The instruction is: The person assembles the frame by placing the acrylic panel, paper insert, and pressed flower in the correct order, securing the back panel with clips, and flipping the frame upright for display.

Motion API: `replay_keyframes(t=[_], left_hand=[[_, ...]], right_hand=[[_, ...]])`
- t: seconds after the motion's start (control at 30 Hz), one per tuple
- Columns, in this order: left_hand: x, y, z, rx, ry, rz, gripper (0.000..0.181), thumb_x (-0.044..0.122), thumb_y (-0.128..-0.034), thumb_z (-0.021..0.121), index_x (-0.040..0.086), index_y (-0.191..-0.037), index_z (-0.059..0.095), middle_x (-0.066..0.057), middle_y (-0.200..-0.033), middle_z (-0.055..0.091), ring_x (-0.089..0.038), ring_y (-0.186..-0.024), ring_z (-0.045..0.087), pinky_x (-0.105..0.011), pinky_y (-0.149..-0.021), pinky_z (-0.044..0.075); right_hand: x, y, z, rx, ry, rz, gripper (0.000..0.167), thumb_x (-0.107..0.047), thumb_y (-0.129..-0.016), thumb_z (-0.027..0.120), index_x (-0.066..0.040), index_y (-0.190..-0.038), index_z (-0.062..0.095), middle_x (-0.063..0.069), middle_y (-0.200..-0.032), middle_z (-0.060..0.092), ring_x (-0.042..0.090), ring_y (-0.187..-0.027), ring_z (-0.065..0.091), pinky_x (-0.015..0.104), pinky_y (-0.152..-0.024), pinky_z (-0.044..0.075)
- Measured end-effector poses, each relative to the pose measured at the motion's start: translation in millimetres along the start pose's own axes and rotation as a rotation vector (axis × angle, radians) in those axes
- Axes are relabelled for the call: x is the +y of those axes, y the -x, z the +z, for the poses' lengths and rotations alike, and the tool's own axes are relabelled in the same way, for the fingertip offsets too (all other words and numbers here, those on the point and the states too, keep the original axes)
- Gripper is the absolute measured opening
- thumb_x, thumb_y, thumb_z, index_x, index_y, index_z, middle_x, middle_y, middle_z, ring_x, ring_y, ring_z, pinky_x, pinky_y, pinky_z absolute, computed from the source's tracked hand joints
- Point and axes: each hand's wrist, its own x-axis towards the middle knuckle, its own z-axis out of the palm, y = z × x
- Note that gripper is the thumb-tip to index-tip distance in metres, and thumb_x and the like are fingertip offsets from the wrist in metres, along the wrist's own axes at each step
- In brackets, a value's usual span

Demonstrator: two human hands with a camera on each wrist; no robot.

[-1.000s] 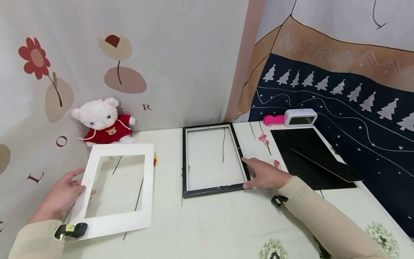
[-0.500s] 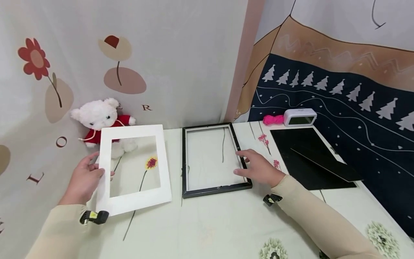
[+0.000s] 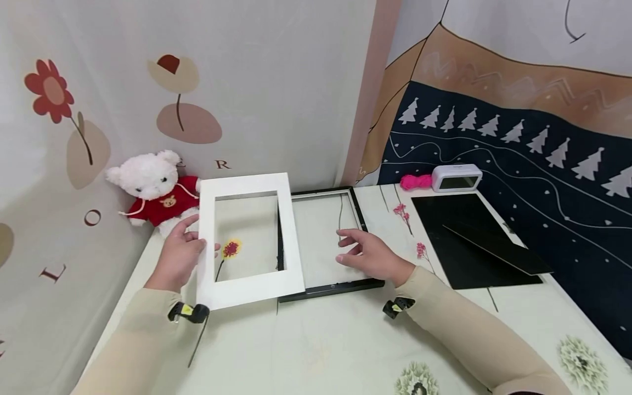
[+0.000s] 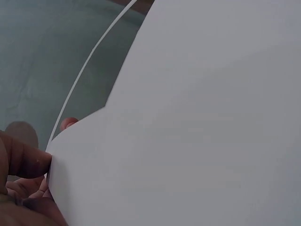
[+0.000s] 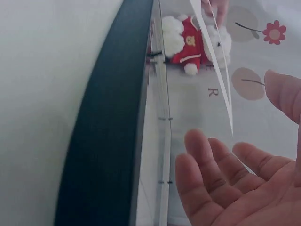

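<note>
A white rectangular mat with a window (image 3: 252,291) is pinched at its left edge by the left hand (image 3: 176,257), its right part over the left side of a black frame (image 3: 332,289). In the left wrist view the mat (image 4: 188,117) covers most of the picture, with fingers (image 4: 28,160) at its edge. The right hand (image 3: 372,255) hovers above the frame's right side, fingers apart and holding nothing. The right wrist view shows this hand (image 5: 235,183) beside the black frame bar (image 5: 106,117), with the mat's thin edge beyond.
A white plush bear in red (image 3: 168,206) sits at the back left. Black boards (image 3: 459,236), one tilted on the other, lie at the right, below a white clock (image 3: 456,178) and a pink bundle (image 3: 416,182). The tablecloth (image 3: 321,345) has printed flowers.
The left hand has carried the mat rightwards and up, from beside the frame to partly over it. The right hand has let go of the frame's right edge and moved left above it.
</note>
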Motion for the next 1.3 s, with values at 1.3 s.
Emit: replay_keyframes(t=[1.3], left_hand=[[10.7,0.6,127.5,-0.287,-0.017,0.015,0.064,0.002,-0.1062,0.052,0.007,-0.166,0.029,-0.018,-0.121,0.057,-0.023,-0.087,0.065,-0.036,-0.073,0.062]], right_hand=[[29,-14.3,-23,0.237,-0.249,0.268,0.067,-0.005,-0.100,0.067,-0.007,-0.162,0.042,0.004,-0.092,0.064,0.016,-0.069,0.055,0.027,-0.062,0.052]])
